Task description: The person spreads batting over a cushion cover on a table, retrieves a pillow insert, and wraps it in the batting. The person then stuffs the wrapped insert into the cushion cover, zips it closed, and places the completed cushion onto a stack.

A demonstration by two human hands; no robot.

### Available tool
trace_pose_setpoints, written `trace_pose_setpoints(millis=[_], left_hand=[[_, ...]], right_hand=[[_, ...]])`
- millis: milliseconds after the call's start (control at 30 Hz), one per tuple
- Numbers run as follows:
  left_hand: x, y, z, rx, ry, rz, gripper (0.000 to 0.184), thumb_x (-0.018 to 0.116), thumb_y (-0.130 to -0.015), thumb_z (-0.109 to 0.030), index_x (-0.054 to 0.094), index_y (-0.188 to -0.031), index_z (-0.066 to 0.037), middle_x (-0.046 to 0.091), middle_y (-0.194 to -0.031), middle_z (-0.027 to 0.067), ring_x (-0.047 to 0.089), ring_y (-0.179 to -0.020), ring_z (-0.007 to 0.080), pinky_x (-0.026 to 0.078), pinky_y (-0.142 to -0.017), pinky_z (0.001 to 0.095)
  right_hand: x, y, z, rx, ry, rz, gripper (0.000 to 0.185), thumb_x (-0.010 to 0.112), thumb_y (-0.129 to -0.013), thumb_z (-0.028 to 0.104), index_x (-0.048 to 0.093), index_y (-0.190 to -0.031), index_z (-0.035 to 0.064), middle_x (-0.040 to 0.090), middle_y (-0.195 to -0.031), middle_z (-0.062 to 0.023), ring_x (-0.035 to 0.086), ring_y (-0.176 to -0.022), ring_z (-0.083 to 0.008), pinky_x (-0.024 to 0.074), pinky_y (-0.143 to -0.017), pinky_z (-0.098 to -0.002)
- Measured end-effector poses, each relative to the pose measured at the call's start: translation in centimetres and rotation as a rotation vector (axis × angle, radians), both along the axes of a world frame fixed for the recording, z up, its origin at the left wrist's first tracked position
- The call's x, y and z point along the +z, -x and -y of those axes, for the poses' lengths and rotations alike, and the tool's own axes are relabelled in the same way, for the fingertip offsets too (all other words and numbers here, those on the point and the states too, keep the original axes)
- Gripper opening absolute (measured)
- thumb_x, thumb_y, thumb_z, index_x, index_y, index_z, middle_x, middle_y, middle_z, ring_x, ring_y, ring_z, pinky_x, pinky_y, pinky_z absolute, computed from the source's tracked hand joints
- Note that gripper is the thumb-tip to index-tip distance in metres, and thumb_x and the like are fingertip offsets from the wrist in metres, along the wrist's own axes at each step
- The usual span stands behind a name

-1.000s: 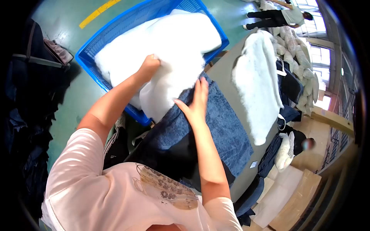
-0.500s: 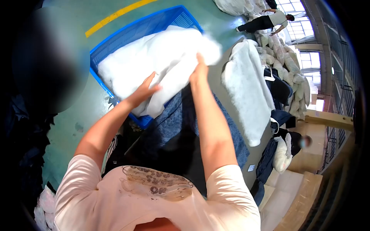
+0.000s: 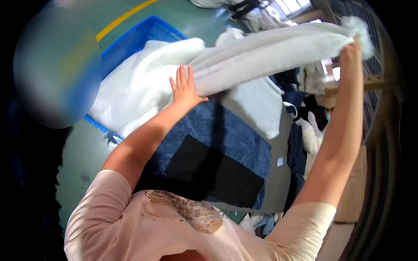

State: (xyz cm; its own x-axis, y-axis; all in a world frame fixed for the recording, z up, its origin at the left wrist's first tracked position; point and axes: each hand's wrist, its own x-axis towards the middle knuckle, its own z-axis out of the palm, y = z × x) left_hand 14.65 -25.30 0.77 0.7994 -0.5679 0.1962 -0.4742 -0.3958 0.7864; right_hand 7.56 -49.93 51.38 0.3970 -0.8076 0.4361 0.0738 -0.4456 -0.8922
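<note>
White fluffy batting stretches from the blue crate up to the right. Its far end is gripped by my right hand, raised high at the right. My left hand lies against the batting by the crate, fingers spread. Below, blue mottled fabric lies on the grey table, with a black fabric piece on top. Another white batting piece rests on the table beyond, partly hidden by the stretched one.
Dark garments and a white stuffed item are along the table's right side. A small white label lies on the table. Dark cloth is heaped at the far left. A yellow line crosses the green floor.
My right hand has risen far to the right, pulling the batting out long from the crate. My left hand has moved slightly right and up. The black piece on the blue fabric now shows.
</note>
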Motion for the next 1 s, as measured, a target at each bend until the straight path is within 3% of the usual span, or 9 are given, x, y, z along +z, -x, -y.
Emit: trace_pose_setpoints(millis=[200,333,433,567,667,733,767,800,1000], left_hand=[[5.2,-2.3,7.8,-0.130,0.042,0.094,0.131,0.090,-0.062,-0.038,0.006,-0.160,-0.019,0.006,-0.163,0.0257,0.009,-0.152,0.0402,0.006,-0.115,0.0685],[5.8,-4.2,15.2,-0.247,0.051,0.323,0.118,0.083,-0.071,-0.030,0.007,-0.160,-0.031,0.006,-0.165,0.0214,0.007,-0.153,0.0377,0.005,-0.116,0.0674],[5.1,-4.7,18.7,-0.431,0.025,0.442,0.113,0.080,-0.072,-0.039,0.009,-0.160,-0.031,0.007,-0.165,0.0195,0.006,-0.153,0.0368,0.003,-0.117,0.0665],[4.2,-1.8,19.4,-0.812,-0.271,0.612,0.076,0.071,-0.076,-0.041,0.046,-0.146,-0.024,0.017,-0.163,0.0165,0.011,-0.151,0.0363,0.003,-0.116,0.0664],[0.0,0.0,18.7,-0.993,-0.454,0.682,0.047,0.069,-0.077,-0.035,0.067,-0.122,-0.019,0.048,-0.144,0.0168,0.038,-0.138,0.0356,0.019,-0.116,0.0599],[-5.9,-1.7,18.4,-1.000,-0.368,0.381,0.032,0.068,-0.077,-0.030,0.072,-0.106,-0.017,0.067,-0.122,0.0157,0.058,-0.121,0.0346,0.036,-0.111,0.0524],[-6.8,-3.7,16.9,-0.788,-0.225,0.297,0.025,0.065,-0.078,-0.024,0.072,-0.101,-0.016,0.073,-0.095,0.0139,0.068,-0.095,0.0353,0.051,-0.092,0.0444],[-5.6,-5.9,15.1,-0.646,-0.145,0.238,0.024,0.065,-0.079,-0.024,0.071,-0.100,-0.015,0.072,-0.099,0.0154,0.067,-0.097,0.0369,0.053,-0.083,0.0468],[5.7,-19.2,6.0,-0.344,-0.337,0.526,0.021,0.056,-0.087,-0.023,0.066,-0.100,-0.011,0.071,-0.095,0.0173,0.066,-0.094,0.0400,0.052,-0.078,0.0486]], right_hand=[[10.2,23.9,-8.0,-0.127,0.462,-0.074,0.035,0.051,-0.098,0.011,0.054,-0.129,-0.0035,0.065,-0.116,-0.0186,0.067,-0.102,-0.0320,0.0573,-0.091,-0.0457],[0.1,32.8,-19.0,0.368,0.120,0.300,0.044,0.054,-0.097,0.015,0.046,-0.134,-0.0060,0.062,-0.109,-0.0125,0.063,-0.094,-0.0228,0.0538,-0.080,-0.0346],[-8.6,33.9,-25.4,0.402,-0.171,0.375,0.047,0.053,-0.100,0.027,0.042,-0.130,-0.0071,0.054,-0.079,-0.0078,0.052,-0.066,-0.0177,0.0467,-0.062,-0.0317],[-15.4,37.9,-25.2,0.352,-0.151,0.605,0.030,0.046,-0.104,0.031,0.050,-0.111,0.0013,0.045,-0.064,-0.0038,0.042,-0.056,-0.0145,0.0405,-0.064,-0.0278],[-21.1,45.1,-21.3,0.071,-0.239,0.881,0.019,0.050,-0.099,0.024,0.054,-0.103,0.0055,0.047,-0.075,-0.0009,0.046,-0.072,-0.0141,0.0413,-0.076,-0.0327],[-25.6,46.0,-16.5,-0.488,-0.419,0.894,0.041,0.050,-0.098,0.027,0.046,-0.130,0.0014,0.044,-0.125,-0.0158,0.039,-0.118,-0.0318,0.0277,-0.104,-0.0515],[-27.9,46.4,-14.1,-0.746,-0.537,0.875,0.055,0.050,-0.097,0.028,0.041,-0.144,-0.0006,0.042,-0.150,-0.0233,0.036,-0.141,-0.0407,0.0209,-0.118,-0.0609],[-30.9,46.1,-11.7,-0.656,-0.589,0.752,0.064,0.050,-0.098,0.030,0.031,-0.151,-0.0005,0.033,-0.157,-0.0222,0.030,-0.144,-0.0396,0.0198,-0.119,-0.0614],[-41.9,35.6,-3.1,-0.234,-1.031,0.862,0.049,0.042,-0.106,0.028,0.042,-0.146,0.0000,0.039,-0.154,-0.0186,0.035,-0.143,-0.0350,0.0227,-0.121,-0.0543]])
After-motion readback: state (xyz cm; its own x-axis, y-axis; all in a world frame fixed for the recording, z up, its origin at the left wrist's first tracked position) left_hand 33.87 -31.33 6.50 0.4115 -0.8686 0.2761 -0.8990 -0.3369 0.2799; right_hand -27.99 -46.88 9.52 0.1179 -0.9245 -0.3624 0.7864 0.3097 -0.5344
